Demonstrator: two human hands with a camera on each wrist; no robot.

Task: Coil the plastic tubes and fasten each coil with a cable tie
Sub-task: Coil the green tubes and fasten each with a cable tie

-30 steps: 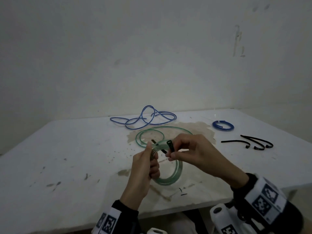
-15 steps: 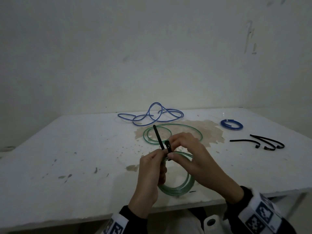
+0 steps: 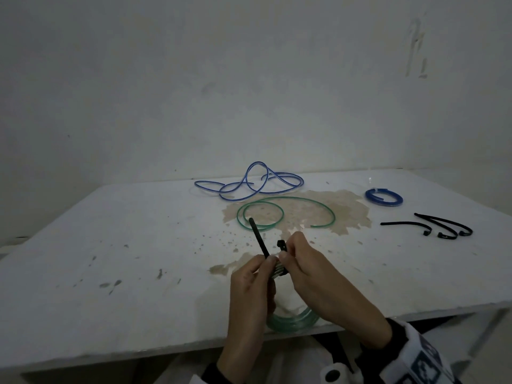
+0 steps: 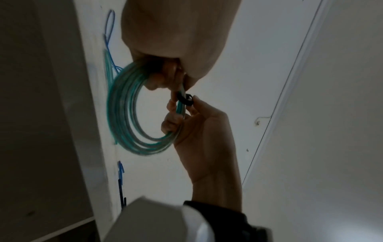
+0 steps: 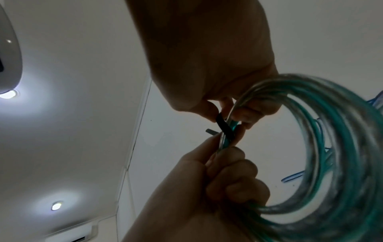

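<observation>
**Green coil gripped over the table's near edge**

Left hand [image 3: 250, 289] curled around the green tube coil [image 3: 293, 322] and pinching the strap of the black cable tie [image 3: 259, 238]; right hand [image 3: 318, 278] pinching the tie's head end against the same bundle. Tie wrapped across the coil strands between both hands, tail pointing up and away, not yet threaded as far as could be seen. Coil held upright, its lower arc hanging just over the front edge of the white table [image 3: 110, 314].

Bare tabletop to the left. Just beyond the hands, a loose green tube [image 3: 277, 209] lay in open loops on a brown stain [image 3: 346, 209]. Farther back, near the wall, sprawled an uncoiled blue tube [image 3: 249, 184]. Well to the right: 1 small blue coil [image 3: 383, 197] and 3 spare black cable ties [image 3: 432, 228].
</observation>
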